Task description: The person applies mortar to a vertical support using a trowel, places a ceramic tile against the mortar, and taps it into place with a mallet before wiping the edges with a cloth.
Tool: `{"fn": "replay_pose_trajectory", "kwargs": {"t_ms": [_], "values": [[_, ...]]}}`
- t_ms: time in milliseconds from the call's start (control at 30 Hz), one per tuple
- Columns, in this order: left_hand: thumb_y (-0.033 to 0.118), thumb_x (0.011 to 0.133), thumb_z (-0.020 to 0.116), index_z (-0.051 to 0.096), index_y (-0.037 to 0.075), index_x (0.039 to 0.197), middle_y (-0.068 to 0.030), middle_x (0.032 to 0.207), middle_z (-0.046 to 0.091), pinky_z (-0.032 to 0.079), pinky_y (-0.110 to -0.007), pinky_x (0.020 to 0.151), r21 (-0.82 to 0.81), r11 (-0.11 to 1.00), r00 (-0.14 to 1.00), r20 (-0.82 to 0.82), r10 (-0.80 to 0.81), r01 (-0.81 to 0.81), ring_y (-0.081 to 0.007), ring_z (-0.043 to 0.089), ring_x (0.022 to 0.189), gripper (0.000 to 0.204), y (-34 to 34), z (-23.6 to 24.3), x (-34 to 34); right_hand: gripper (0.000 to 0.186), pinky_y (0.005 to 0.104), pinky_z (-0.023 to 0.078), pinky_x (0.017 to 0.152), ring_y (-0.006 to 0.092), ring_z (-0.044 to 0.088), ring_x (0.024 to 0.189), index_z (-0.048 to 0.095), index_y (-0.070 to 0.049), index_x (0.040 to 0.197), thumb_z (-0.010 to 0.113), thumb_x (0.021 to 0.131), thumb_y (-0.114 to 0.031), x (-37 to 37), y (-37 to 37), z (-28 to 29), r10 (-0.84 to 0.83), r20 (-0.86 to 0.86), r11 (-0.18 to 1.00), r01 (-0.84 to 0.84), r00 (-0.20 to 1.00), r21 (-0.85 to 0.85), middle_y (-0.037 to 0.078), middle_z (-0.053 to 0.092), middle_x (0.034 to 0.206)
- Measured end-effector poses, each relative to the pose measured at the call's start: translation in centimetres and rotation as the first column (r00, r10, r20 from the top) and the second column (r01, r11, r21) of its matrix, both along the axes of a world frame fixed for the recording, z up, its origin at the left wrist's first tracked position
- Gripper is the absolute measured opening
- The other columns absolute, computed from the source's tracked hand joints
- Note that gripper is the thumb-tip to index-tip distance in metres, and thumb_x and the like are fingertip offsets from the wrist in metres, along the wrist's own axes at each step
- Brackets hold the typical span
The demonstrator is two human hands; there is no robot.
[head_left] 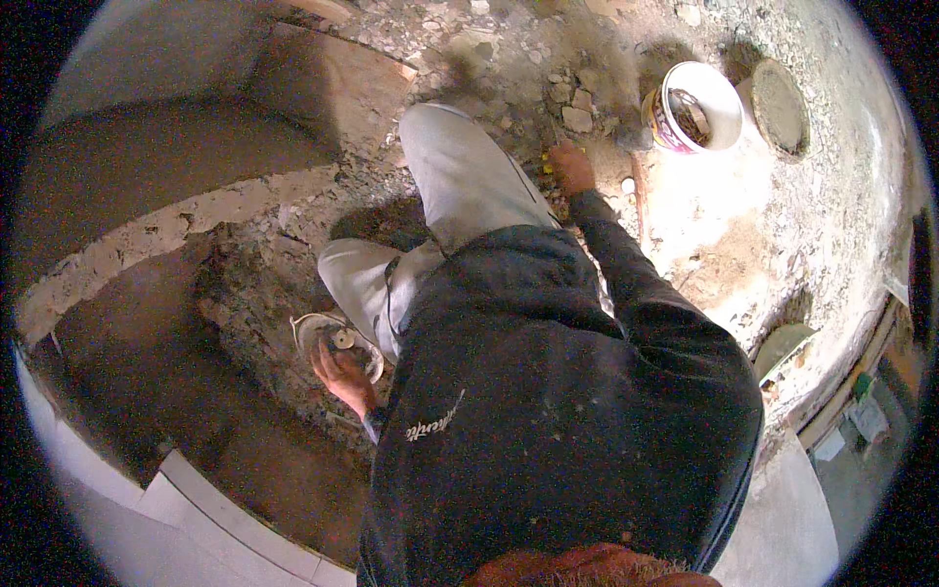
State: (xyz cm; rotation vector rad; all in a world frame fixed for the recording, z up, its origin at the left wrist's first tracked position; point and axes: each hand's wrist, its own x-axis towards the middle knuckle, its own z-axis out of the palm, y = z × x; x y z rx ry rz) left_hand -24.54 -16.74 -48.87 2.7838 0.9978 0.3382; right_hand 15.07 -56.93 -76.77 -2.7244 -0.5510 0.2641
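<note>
Rubble and broken mortar cover the floor (489, 59) around a crouching person in a dark jacket. The left hand (342, 377) grips an angle grinder (337, 342), its round disc guard facing up beside the knee. The right hand (570, 166) reaches forward, closed on a small yellow-tipped tool (548, 166), near a white bucket (699, 103) and round lid (780, 106).

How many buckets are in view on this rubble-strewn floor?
1: a white bucket lies tipped on the rubble at upper right, beyond the right hand, beside a round grey lid. The torso could hide others.
</note>
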Motion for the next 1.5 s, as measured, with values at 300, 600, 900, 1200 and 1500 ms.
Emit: {"fn": "replay_pose_trajectory", "kwargs": {"t_ms": [300, 600, 900, 1200, 1500], "values": [[0.006, 0.097, 0.058, 0.060, 0.007, 0.141, -0.0254, 0.151, 0.045, 0.044, -0.047, 0.110, -0.055, 0.992, 0.980, 0.153, 0.125, -0.118, -0.0412, 0.050, 0.135, 0.045, -1.7, -0.6, -2.8, 0.041, 0.0525, 0.060, 0.084, 0.0385, 0.067, 0.113, 0.048, -0.021, 0.140, 0.051, 0.101, -0.032, 5.6, 7.2, -8.2, 0.274, 0.224, 0.961, -0.261, 0.935, -0.088, 0.014, 0.053, 0.145], [0.003, 0.093, 0.058, 0.061, 0.009, 0.141, -0.0267, 0.154, 0.045, 0.035, -0.048, 0.119, -0.215, 0.870, 0.862, 0.167, 0.479, -0.443, -0.0448, 0.041, 0.144, 0.049, -8.1, -1.8, -7.3, 0.038, 0.0524, 0.049, 0.092, 0.0441, 0.060, 0.111, 0.054, -0.010, 0.136, 0.055, 0.099, -0.019, 10.7, 9.3, -4.7, 0.201, 0.334, 0.947, -0.270, 0.921, 0.176, 0.027, 0.059, 0.120], [0.005, 0.088, 0.064, 0.067, 0.019, 0.130, -0.0221, 0.146, 0.053, 0.041, -0.051, 0.111, -0.475, 0.692, 0.593, 0.367, 0.717, -0.543, -0.0438, 0.050, 0.131, 0.044, -9.3, -5.5, -10.7, 0.060, 0.0547, 0.055, 0.087, 0.0469, 0.066, 0.108, 0.051, -0.017, 0.146, 0.065, 0.091, -0.035, 13.9, 11.8, -7.5, 0.141, 0.095, 0.950, -0.108, 0.985, -0.292, 0.023, 0.058, 0.135], [0.002, 0.088, 0.063, 0.068, 0.013, 0.126, -0.0211, 0.144, 0.055, 0.044, -0.047, 0.108, -0.371, 0.649, 0.491, 0.437, 0.753, -0.665, -0.0403, 0.053, 0.129, 0.040, -9.6, -5.5, -10.2, 0.039, 0.0376, 0.049, 0.051, 0.0236, 0.058, 0.064, 0.052, -0.012, 0.130, 0.060, 0.095, -0.028, 14.3, 21.8, 14.9, 0.216, -0.568, 0.651, 0.316, 0.794, 0.690, 0.006, 0.054, 0.087], [-0.009, 0.086, 0.061, 0.066, 0.009, 0.133, -0.0237, 0.148, 0.049, 0.045, -0.043, 0.107, -0.382, 0.709, 0.499, 0.518, 0.695, -0.593, -0.0394, 0.053, 0.130, 0.050, -8.3, -6.1, -9.3, 0.040, 0.0302, 0.043, 0.050, 0.0128, 0.052, 0.062, 0.051, -0.005, 0.137, 0.051, 0.108, -0.034, 5.5, 35.5, 53.2, 0.841, -0.206, 0.034, 0.331, 0.501, 0.943, 0.000, 0.053, 0.082]]}}
